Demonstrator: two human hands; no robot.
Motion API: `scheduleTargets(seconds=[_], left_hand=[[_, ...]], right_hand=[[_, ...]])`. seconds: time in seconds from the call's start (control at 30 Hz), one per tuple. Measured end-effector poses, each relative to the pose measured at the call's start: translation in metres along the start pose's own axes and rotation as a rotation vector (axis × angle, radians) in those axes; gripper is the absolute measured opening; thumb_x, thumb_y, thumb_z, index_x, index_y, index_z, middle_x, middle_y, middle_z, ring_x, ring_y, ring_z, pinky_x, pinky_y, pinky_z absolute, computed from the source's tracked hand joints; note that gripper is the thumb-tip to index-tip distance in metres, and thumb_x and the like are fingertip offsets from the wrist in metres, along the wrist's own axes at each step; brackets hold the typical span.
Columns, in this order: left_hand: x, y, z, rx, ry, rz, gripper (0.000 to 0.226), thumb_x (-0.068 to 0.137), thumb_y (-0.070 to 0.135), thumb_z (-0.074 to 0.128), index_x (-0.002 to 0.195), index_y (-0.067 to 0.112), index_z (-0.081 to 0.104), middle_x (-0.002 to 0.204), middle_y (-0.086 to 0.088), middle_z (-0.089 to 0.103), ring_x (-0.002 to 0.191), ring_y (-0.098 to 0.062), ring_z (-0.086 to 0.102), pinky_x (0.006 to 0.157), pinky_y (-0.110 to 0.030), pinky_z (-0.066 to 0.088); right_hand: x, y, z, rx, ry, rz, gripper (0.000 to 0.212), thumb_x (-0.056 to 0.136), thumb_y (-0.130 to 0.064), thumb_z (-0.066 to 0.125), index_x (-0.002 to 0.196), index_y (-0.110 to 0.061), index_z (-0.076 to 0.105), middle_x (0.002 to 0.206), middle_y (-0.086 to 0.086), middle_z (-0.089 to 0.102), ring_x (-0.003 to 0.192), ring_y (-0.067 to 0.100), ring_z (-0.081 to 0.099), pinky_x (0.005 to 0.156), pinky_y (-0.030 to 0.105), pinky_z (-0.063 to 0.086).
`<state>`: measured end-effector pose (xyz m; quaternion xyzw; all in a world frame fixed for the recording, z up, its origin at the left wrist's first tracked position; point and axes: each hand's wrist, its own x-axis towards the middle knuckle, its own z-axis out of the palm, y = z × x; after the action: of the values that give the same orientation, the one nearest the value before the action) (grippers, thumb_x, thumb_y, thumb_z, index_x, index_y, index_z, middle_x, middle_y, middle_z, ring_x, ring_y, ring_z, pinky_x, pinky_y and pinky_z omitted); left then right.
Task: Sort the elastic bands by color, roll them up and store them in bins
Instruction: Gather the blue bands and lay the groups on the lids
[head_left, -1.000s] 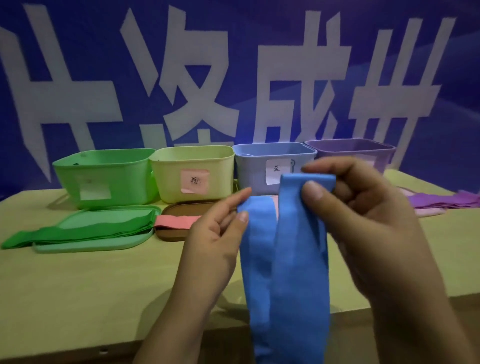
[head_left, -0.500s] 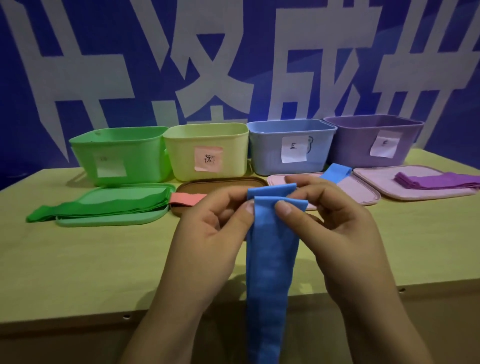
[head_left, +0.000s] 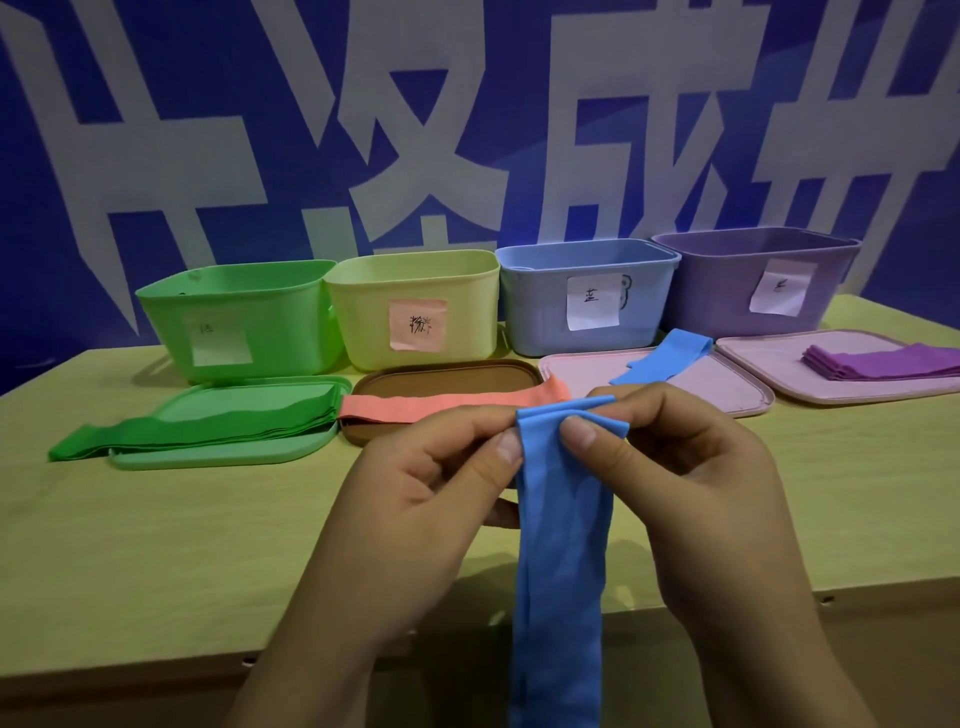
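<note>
The left hand (head_left: 421, 499) and right hand (head_left: 691, 499) each pinch the folded top edge of a blue elastic band (head_left: 563, 561) between thumb and fingers, above the front of the yellow-green surface (head_left: 156, 545); the band hangs straight down past the surface edge. At the rear stand four open bins: green bin (head_left: 234, 317), yellow bin (head_left: 415, 306), blue bin (head_left: 587, 296), purple bin (head_left: 753, 280). Green bands (head_left: 208, 428) lie on a green lid (head_left: 208, 454), a pink band (head_left: 447, 402) crosses a brown lid (head_left: 441, 376), a second blue band (head_left: 665, 356) lies on a pink lid (head_left: 727, 395), and folded purple bands (head_left: 883, 361) lie on another pink lid (head_left: 758, 353).
</note>
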<state>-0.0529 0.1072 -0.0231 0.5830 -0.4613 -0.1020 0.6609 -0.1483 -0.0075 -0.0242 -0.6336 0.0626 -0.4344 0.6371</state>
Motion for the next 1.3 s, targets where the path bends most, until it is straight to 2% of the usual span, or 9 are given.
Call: scheduleTargets(seconds=[0.2,0.4,0.5,0.6,0.67,0.8,1.03,1.2,1.3], left_hand=[[0.003,-0.002,0.001,0.029,-0.014,0.018,0.028,0.080,0.019,0.053,0.097,0.033,0.071,0.089,0.009,0.074,0.082,-0.010,0.070,0.059,-0.022,0.056],[0.004,-0.004,-0.002,0.095,-0.068,0.050,0.020,0.082,0.021,0.060,0.096,0.030,0.072,0.087,0.007,0.073,0.082,-0.008,0.069,0.063,-0.018,0.055],[0.003,-0.003,-0.004,0.192,-0.061,0.098,0.023,0.079,0.035,0.056,0.092,0.023,0.071,0.085,-0.002,0.071,0.077,-0.016,0.067,0.062,-0.027,0.057],[0.004,-0.004,-0.001,0.292,0.014,0.161,0.019,0.074,0.040,0.062,0.089,0.031,0.069,0.079,0.008,0.070,0.072,-0.007,0.066,0.064,-0.026,0.056],[0.005,-0.006,0.000,0.335,0.071,0.193,0.017,0.074,0.041,0.061,0.089,0.034,0.069,0.079,0.008,0.070,0.070,-0.011,0.066,0.063,-0.033,0.057],[0.006,-0.007,0.000,0.229,0.136,0.193,0.014,0.073,0.039,0.062,0.081,0.035,0.072,0.076,-0.001,0.068,0.066,-0.025,0.062,0.059,-0.047,0.055],[0.009,-0.006,0.004,0.056,0.093,0.172,0.013,0.071,0.034,0.064,0.074,0.024,0.071,0.061,0.006,0.063,0.054,-0.005,0.056,0.049,-0.021,0.048],[0.013,-0.005,0.010,-0.080,-0.036,0.119,0.021,0.072,0.030,0.064,0.086,0.017,0.073,0.061,0.007,0.063,0.051,-0.001,0.054,0.048,-0.015,0.043],[0.016,-0.002,0.019,-0.066,-0.040,0.157,0.012,0.080,0.017,0.070,0.092,0.016,0.069,0.064,0.017,0.066,0.055,0.005,0.059,0.050,-0.006,0.043]], right_hand=[[0.003,0.002,-0.001,-0.001,0.009,0.032,0.019,0.057,-0.025,0.069,0.068,-0.010,0.066,0.073,-0.003,0.070,0.071,0.004,0.066,0.059,0.015,0.051],[0.002,0.004,0.001,-0.006,0.051,0.037,0.025,0.053,-0.028,0.068,0.063,-0.006,0.065,0.069,-0.002,0.069,0.067,0.003,0.064,0.058,0.014,0.052],[0.001,0.004,0.002,-0.012,0.069,0.013,0.022,0.054,-0.026,0.068,0.062,-0.006,0.064,0.068,-0.001,0.068,0.065,0.003,0.064,0.058,0.014,0.052],[0.001,0.006,0.002,-0.030,0.059,-0.020,0.015,0.060,-0.023,0.073,0.063,-0.011,0.064,0.071,-0.003,0.069,0.069,0.003,0.065,0.059,0.013,0.051],[0.001,0.006,0.002,-0.036,0.031,-0.038,0.013,0.064,-0.020,0.080,0.064,-0.018,0.067,0.074,-0.004,0.070,0.072,0.003,0.065,0.060,0.013,0.051],[0.002,0.003,-0.001,-0.053,-0.060,-0.055,0.009,0.068,-0.021,0.077,0.074,-0.023,0.070,0.079,-0.006,0.071,0.079,0.004,0.066,0.062,0.012,0.051],[0.002,0.005,0.001,-0.010,0.013,-0.154,0.007,0.067,-0.020,0.072,0.071,-0.015,0.068,0.074,-0.005,0.070,0.071,0.004,0.066,0.059,0.013,0.051],[0.002,0.008,0.005,-0.057,0.082,-0.291,0.010,0.073,-0.016,0.069,0.078,-0.023,0.065,0.076,-0.008,0.068,0.072,0.004,0.064,0.060,0.012,0.049],[0.006,0.011,0.005,-0.079,0.137,-0.397,0.049,0.075,-0.015,0.072,0.112,-0.043,0.055,0.071,0.000,0.058,0.067,0.009,0.056,0.063,0.017,0.047]])
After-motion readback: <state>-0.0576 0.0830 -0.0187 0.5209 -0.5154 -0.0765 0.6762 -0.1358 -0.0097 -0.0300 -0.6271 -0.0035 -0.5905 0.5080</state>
